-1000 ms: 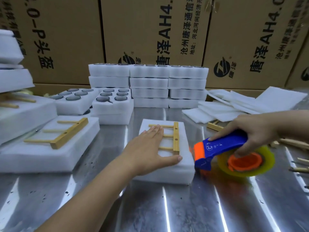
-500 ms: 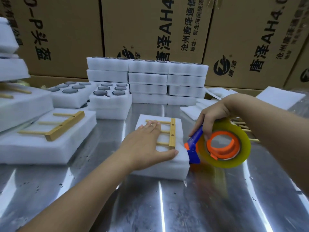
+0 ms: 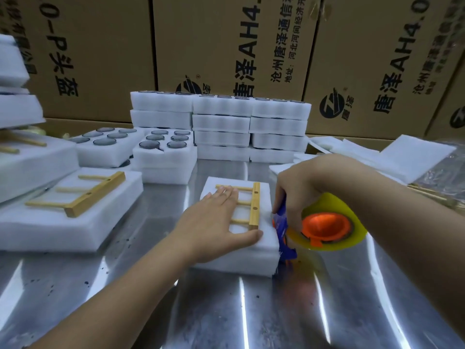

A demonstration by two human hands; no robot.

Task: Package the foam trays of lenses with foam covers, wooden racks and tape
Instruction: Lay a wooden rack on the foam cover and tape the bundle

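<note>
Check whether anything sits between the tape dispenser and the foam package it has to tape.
Nothing visible does. The right hand holds the tape dispenser against the right side of the foam package. The left hand lies flat on top, over the wooden rack, and may block tape crossing the top.

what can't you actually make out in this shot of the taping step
Head view only.
- Whether tape from the tape dispenser sticks to the foam package yet: hidden by the dispenser itself and the right hand.
- What is inside that package: under its foam cover.
- Rungs of the wooden rack: left ends under the left hand.
- Contents of the back stacks: only dark rims on top show.
</note>
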